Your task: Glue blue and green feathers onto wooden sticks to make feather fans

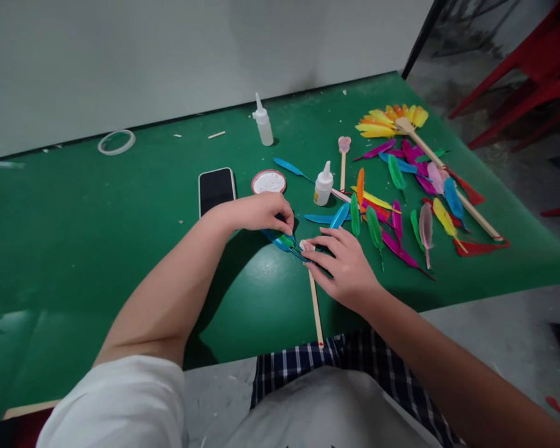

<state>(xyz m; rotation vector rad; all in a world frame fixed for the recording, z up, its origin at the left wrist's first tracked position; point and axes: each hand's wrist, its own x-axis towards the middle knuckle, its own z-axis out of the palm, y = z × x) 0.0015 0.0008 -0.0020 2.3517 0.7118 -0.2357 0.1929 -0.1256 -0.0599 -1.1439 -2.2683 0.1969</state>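
Observation:
My left hand point(268, 211) is closed, thumb and fingertips pinched at a feather beside the head of a wooden stick point(316, 308). Blue feathers point(276, 240) and a green one fan out to the left from that stick's pale round head point(307, 246). With fingers bent around the head, my right hand point(348, 267) steadies the stick and the feather quills from the right. The stick's lower end points toward me at the table edge. My fingertips partly hide where the quills meet the head.
A small glue bottle point(323, 185), a taller bottle point(263, 124), a round lid with white paste point(268, 182) and a phone point(216, 190) stand or lie beyond my hands. Loose feathers point(374, 229), another stick point(343, 163) and a yellow feather fan point(392, 120) lie right. Tape ring point(116, 142) at left.

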